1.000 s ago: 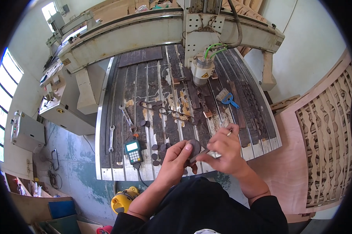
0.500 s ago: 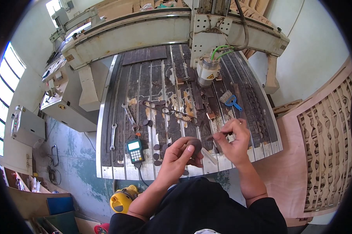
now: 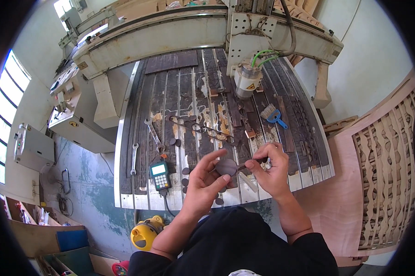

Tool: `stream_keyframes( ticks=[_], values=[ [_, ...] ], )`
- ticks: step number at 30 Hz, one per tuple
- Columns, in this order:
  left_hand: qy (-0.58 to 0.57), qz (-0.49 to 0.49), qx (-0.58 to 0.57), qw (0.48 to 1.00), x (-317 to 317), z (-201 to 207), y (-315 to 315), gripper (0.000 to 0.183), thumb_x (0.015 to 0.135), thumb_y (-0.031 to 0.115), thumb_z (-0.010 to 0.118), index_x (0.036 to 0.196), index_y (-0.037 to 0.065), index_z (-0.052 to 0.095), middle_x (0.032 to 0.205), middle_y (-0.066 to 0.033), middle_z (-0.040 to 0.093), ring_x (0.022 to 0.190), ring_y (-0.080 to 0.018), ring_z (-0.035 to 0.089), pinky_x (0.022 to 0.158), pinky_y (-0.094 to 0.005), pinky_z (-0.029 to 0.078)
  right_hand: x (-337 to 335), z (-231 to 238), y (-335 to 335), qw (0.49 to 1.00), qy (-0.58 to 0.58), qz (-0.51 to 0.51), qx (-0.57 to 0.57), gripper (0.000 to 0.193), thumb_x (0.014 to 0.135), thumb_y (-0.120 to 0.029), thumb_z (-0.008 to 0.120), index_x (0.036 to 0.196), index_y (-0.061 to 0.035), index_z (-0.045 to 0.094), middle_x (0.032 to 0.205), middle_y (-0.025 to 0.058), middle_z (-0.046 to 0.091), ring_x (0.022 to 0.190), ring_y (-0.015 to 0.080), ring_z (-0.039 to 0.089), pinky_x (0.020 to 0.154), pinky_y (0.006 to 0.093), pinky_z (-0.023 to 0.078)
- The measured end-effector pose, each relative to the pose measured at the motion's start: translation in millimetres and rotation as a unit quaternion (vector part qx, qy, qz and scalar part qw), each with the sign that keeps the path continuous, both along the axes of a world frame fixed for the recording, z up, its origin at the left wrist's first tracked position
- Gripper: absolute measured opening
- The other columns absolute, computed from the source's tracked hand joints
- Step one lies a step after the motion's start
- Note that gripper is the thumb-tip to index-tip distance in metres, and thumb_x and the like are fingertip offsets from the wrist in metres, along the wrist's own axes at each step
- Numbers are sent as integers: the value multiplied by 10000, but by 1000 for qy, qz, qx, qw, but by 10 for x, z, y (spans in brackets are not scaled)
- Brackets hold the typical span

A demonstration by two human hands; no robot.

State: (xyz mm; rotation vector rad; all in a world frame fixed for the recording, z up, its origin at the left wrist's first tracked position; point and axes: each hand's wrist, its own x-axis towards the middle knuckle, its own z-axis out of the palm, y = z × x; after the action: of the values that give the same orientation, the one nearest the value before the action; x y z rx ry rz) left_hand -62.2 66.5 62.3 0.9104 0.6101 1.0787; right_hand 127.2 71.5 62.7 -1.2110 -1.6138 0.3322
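Note:
My left hand [image 3: 199, 188] grips a dark round wooden disc [image 3: 226, 167], thumb on its near edge and index finger lifted away. My right hand [image 3: 272, 171] pinches a thin dark piece [image 3: 242, 166] whose tip meets the right edge of the disc; the kind of piece is too small to tell. Below the hands, a pale narrow strip [image 3: 248, 182] lies on the machine bed [image 3: 170, 198]. Several small dark discs [image 3: 186, 171] lie left of my left hand, and a pair of them [image 3: 174, 142] sits farther off.
A handheld controller [image 3: 160, 177] with a cable and two wrenches [image 3: 134, 158] lie on the left of the bed. Beyond my hands hangs the router spindle [image 3: 245, 83]. A blue-handled brush [image 3: 275, 117] rests at the right, beside a cut-out lattice panel [image 3: 386, 170].
The disc has turned its flat face up toward me, and my left index finger has lifted. My right hand has brought the thin piece to the disc's edge.

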Motion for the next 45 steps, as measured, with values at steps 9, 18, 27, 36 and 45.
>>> stream_keyframes(
  ticks=[9, 18, 27, 36, 45],
  values=[
    [3, 11, -92, 996, -35, -78, 11, 283, 926, 61, 565, 1175, -71, 546, 982, -123, 662, 786, -172, 666, 747, -295, 561, -39, 87, -106, 984, -149, 22, 96, 368, 693, -305, 830, 721, -103, 523, 682, 4, 580, 632, 181, 542, 788, 379, 334],
    [-30, -6, -132, 991, -21, -86, -33, 238, 932, 79, 561, 1095, -94, 568, 921, -150, 669, 731, -171, 665, 699, -340, 593, -31, 73, -116, 972, -190, -4, 141, 386, 654, -337, 839, 737, -118, 533, 672, -4, 554, 621, 191, 518, 755, 392, 312],
    [-55, -27, -95, 994, -55, -68, -61, 177, 912, 42, 582, 1064, -50, 575, 926, -106, 656, 836, -158, 637, 764, -352, 579, 244, -17, 113, 979, -155, -120, 57, 346, 704, -238, 819, 680, -82, 511, 658, 16, 558, 604, 184, 538, 779, 368, 338],
    [-81, -64, -72, 992, -76, -43, -45, 170, 878, 18, 634, 1029, -25, 568, 904, -80, 650, 859, -150, 624, 798, -322, 545, 80, 50, 4, 997, -39, 31, 62, 357, 671, -279, 844, 700, -111, 531, 635, -13, 563, 599, 167, 529, 774, 362, 320],
    [-16, -78, -55, 995, -98, -127, -53, 118, 888, 59, 644, 964, -20, 601, 798, -41, 617, 688, -96, 567, 632, -227, 456, -69, 176, -57, 985, -133, 63, 88, 389, 654, -310, 850, 694, -123, 511, 637, -12, 556, 581, 168, 525, 751, 361, 327]
  ],
)
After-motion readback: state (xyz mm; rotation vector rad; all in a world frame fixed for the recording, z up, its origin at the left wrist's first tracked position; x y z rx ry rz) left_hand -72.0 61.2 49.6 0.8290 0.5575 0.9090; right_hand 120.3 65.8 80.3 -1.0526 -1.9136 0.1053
